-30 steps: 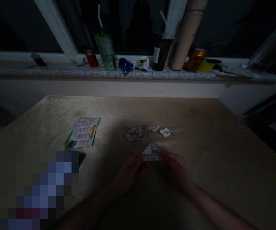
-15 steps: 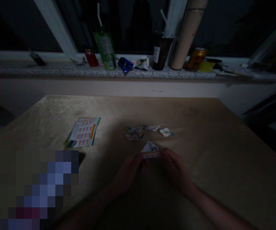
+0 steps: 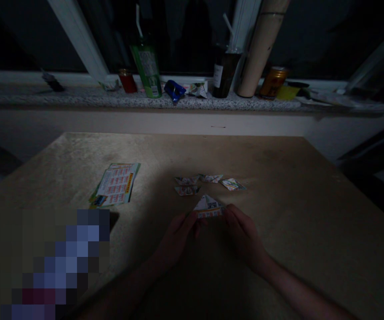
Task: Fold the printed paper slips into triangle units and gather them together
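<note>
A printed sheet folded into a paper hat shape [image 3: 208, 208], with a triangular top and a banded lower edge, is held between my two hands above the table. My left hand [image 3: 182, 229] pinches its left corner between thumb and fingers. On the opposite corner, my right hand [image 3: 242, 224] grips with its fingers curled. Just beyond lie several small folded paper boats: one at the near left [image 3: 187, 190], one at the back [image 3: 211, 178], and a diamond-shaped folded piece [image 3: 233, 184] to the right.
A stack of printed leaflets [image 3: 117, 184] lies on the left of the wooden table [image 3: 278, 178]. A blurred-out patch covers the lower left. Along the granite sill [image 3: 192, 103] stand a green bottle [image 3: 148, 71], a dark cup with straw [image 3: 224, 73], a can [image 3: 274, 82] and a red jar [image 3: 127, 81].
The folded paper has shifted slightly up and to the left and tilted a little, with my left hand moving along. Both hands keep their hold; the other papers stay put.
</note>
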